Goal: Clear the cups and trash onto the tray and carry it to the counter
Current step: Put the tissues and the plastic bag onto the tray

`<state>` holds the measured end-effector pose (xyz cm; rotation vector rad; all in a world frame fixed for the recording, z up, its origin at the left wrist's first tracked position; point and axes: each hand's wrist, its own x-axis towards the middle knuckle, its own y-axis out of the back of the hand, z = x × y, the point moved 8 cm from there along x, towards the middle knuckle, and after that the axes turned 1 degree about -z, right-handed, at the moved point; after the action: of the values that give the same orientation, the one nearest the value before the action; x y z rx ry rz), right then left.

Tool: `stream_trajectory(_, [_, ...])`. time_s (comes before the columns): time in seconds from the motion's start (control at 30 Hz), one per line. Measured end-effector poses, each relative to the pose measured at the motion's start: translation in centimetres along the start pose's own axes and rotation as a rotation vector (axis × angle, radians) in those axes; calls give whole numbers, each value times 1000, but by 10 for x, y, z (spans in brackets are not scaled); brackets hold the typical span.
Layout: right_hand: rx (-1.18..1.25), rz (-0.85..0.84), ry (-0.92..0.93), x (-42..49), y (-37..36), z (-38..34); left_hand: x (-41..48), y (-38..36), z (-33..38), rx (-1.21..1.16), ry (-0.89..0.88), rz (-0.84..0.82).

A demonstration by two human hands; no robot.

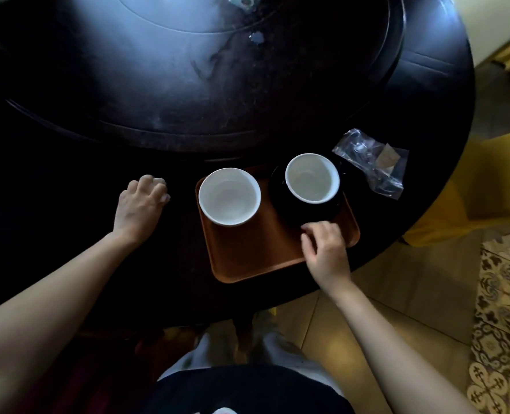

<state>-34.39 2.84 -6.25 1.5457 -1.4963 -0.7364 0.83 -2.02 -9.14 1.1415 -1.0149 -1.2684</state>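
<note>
A brown tray (247, 252) lies on the dark round table near its front edge. One white cup (229, 196) stands at the tray's left rear. A second white cup (312, 177) sits on a black saucer (280, 201) at the tray's right rear. My right hand (325, 249) hovers over the tray's right side, its fingertips at the saucer's near rim, holding nothing. My left hand (140, 204) rests flat on the table left of the tray, fingers apart. A crumpled clear plastic wrapper (370, 162) lies on the table right of the tray.
The table (68, 174) carries a large dark turntable (188, 70) in its middle, with small bits of wrapper (256, 37) on it. A yellow chair (471, 186) stands at the right. Tiled floor and a patterned rug (504, 324) lie below right.
</note>
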Motion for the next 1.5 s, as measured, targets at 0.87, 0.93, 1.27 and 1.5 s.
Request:
stream_trajectory(0.87, [-289, -40, -333, 156, 50, 167, -89, 21, 75, -261, 268, 176])
stream_trajectory(0.93, [-222, 22, -378, 155, 56, 166, -89, 22, 59, -238, 332, 197])
stream_trajectory(1.27, [-33, 278, -279, 105, 73, 112, -74, -2, 16, -137, 438, 13])
stream_trajectory(1.5, [114, 387, -156, 62, 74, 78, -74, 23, 56, -234, 238, 151])
